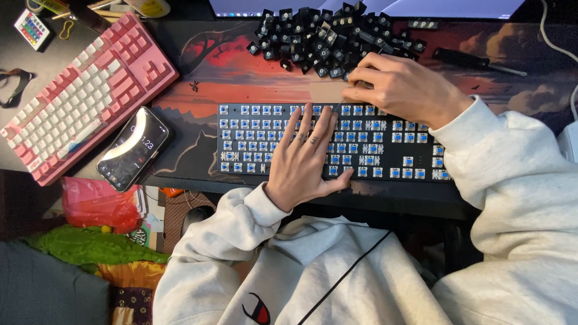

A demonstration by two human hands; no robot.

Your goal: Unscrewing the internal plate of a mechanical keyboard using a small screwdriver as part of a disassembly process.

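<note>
My left hand [307, 156] lies flat on the black keyboard [253, 144], fingers [301, 123] spread across its bare blue switches. My right hand [400, 87] sits at the keyboard's far edge, fingertips pressed together, pinching a thin tool I can't make out. A heap of black keycaps [325, 33] lies just beyond it along the desk's far edge. A pink keyboard [84, 96] sits at the far left corner, a phone [133, 148] beside it, a screwdriver [469, 60] toward the far right.
</note>
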